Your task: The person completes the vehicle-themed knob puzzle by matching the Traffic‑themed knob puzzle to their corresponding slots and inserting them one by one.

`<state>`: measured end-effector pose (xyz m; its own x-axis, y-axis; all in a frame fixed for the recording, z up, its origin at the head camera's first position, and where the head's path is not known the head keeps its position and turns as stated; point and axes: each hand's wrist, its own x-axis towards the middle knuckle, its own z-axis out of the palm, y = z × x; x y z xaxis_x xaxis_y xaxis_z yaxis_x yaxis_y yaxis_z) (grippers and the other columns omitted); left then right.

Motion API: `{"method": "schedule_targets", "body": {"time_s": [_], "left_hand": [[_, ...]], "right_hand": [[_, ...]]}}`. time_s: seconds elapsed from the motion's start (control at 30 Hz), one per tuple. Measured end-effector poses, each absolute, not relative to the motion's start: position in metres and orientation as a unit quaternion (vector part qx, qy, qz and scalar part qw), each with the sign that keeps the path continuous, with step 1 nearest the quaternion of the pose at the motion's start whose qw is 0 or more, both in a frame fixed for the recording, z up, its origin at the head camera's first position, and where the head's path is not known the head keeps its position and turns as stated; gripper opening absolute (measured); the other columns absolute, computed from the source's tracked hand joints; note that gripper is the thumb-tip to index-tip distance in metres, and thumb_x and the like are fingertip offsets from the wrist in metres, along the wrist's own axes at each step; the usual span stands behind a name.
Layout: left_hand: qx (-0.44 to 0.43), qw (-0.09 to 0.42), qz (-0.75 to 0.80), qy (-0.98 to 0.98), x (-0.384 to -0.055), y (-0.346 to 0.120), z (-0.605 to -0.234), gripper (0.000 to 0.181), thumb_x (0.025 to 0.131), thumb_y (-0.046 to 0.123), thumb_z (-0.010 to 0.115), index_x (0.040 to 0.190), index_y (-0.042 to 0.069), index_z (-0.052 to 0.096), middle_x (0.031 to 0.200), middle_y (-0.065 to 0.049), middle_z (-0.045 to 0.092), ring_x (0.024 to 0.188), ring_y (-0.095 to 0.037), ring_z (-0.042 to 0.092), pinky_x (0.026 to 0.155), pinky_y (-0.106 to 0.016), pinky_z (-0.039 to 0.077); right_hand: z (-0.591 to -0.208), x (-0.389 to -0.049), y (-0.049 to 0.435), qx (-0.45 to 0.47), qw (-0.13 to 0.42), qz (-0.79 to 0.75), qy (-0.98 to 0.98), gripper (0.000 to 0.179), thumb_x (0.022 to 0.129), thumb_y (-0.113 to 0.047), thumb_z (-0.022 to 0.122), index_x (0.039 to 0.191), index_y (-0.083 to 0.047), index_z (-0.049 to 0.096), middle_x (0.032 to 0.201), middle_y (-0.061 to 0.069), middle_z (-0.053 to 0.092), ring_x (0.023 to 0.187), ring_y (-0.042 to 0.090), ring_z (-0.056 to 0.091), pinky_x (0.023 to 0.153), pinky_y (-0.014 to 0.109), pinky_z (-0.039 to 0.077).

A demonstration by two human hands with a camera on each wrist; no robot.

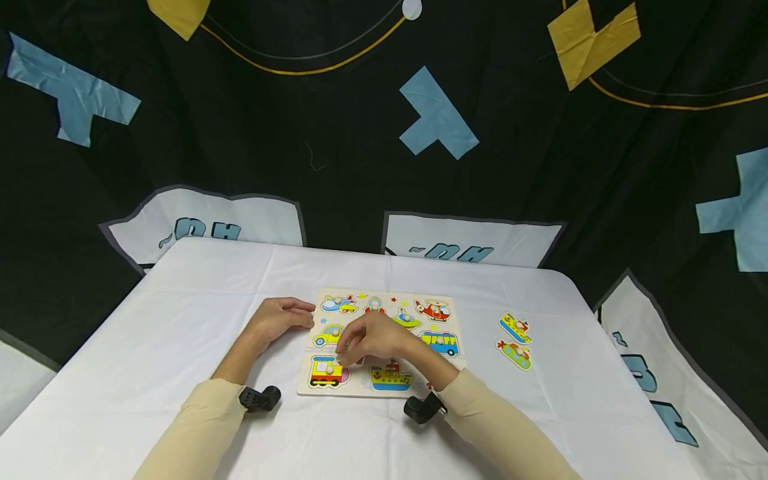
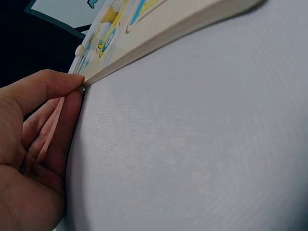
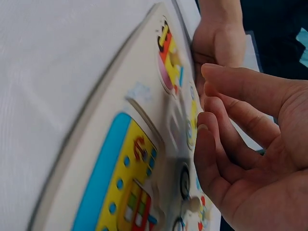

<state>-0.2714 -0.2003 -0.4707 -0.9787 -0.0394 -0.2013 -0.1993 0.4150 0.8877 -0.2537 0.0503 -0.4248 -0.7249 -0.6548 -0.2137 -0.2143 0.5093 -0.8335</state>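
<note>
A wooden puzzle board with colourful vehicle pictures lies on the table. My left hand is at its left side, thumb and finger pinching the edge in the left wrist view. Over the board's lower left, my right hand hovers with loosely bent fingers and nothing between them. The train piece, with a wooden knob, lies just below those fingertips. Beside it on the board is a boat picture in a shallow recess. Part of the board's middle is hidden by the right hand.
Two loose puzzle pieces lie right of the board: a boat piece and a green vehicle piece. A white cloth covers the table. A dark curtain hangs behind it.
</note>
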Motion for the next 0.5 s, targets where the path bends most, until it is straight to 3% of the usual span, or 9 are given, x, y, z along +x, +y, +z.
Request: {"method": "schedule_targets", "body": {"time_s": [0.13, 0.5], "left_hand": [[-0.073, 0.076, 0.538, 0.836, -0.272, -0.201, -0.470, 0.041, 0.081, 0.019, 0.081, 0.120, 0.007, 0.074, 0.095, -0.001, 0.080, 0.086, -0.007, 0.069, 0.081, -0.025, 0.048], [-0.079, 0.083, 0.552, 0.826, -0.272, -0.200, -0.470, 0.041, 0.080, 0.015, 0.081, 0.120, 0.006, 0.073, 0.095, -0.002, 0.079, 0.083, -0.009, 0.069, 0.076, -0.024, 0.050]], "right_hand": [[-0.420, -0.257, 0.059, -0.257, 0.257, -0.423, 0.830, 0.016, 0.080, -0.011, 0.084, 0.096, -0.011, 0.080, 0.074, 0.000, 0.074, 0.078, 0.032, 0.070, 0.062, 0.024, 0.044], [-0.411, -0.265, 0.087, -0.247, 0.221, -0.430, 0.840, 0.020, 0.079, -0.012, 0.084, 0.098, -0.009, 0.079, 0.076, 0.001, 0.073, 0.073, 0.028, 0.066, 0.061, 0.027, 0.045]]}}
